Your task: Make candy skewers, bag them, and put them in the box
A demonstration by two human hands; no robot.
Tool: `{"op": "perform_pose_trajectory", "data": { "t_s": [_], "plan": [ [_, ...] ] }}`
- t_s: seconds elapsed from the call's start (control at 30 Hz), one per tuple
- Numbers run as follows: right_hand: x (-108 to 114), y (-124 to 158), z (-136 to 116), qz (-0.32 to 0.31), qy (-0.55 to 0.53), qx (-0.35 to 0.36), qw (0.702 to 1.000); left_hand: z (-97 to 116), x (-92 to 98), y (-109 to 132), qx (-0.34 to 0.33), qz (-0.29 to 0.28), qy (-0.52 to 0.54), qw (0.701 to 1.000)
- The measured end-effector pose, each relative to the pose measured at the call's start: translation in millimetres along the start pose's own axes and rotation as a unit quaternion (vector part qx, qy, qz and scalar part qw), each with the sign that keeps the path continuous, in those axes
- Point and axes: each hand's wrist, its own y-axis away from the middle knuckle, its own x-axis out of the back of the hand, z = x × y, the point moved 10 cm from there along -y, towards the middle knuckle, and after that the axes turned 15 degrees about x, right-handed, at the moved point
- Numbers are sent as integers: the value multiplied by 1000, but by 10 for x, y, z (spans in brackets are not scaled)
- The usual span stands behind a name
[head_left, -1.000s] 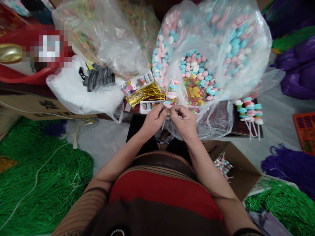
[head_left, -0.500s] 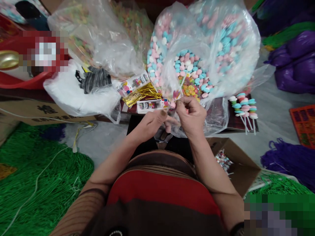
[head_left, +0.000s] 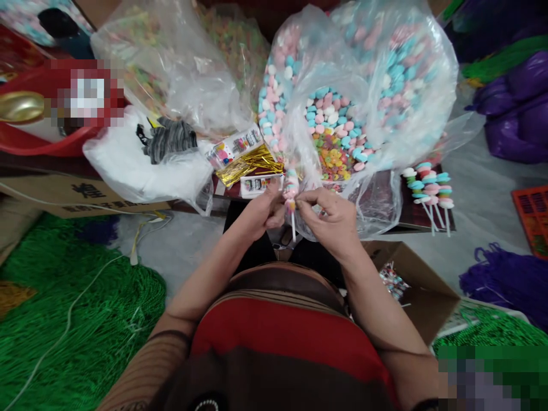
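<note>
My left hand [head_left: 264, 210] and my right hand [head_left: 331, 216] meet in front of me, both pinched on a candy skewer [head_left: 290, 191], a white stick with pastel sweets in a clear wrapper. The stick points down between my hands. Just behind them stands an open clear bag of pink, blue and white candies [head_left: 338, 123] with small multicoloured ones mixed in. A bundle of gold twist ties [head_left: 250, 164] and packs of printed labels [head_left: 237, 142] lie to the left of the skewer.
Several finished skewers [head_left: 428, 185] lie on the dark table at right. A cardboard box [head_left: 411, 285] with wrapped skewers sits by my right elbow. More clear candy bags [head_left: 180, 68] stand behind. Green strands [head_left: 77, 308] and purple strands [head_left: 505, 279] cover the floor.
The skewer went from upright in both hands to tilted low half a second ago, and now stands upright again with the stick hanging down. My right hand dropped back level with the left.
</note>
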Motion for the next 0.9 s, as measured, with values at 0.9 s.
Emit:
{"op": "perform_pose_trajectory", "data": {
  "t_s": [0.9],
  "plan": [
    [2314, 2367, 1315, 27, 224, -326, 918, 512, 549, -503, -112, 402, -610, 673]
  ]
}}
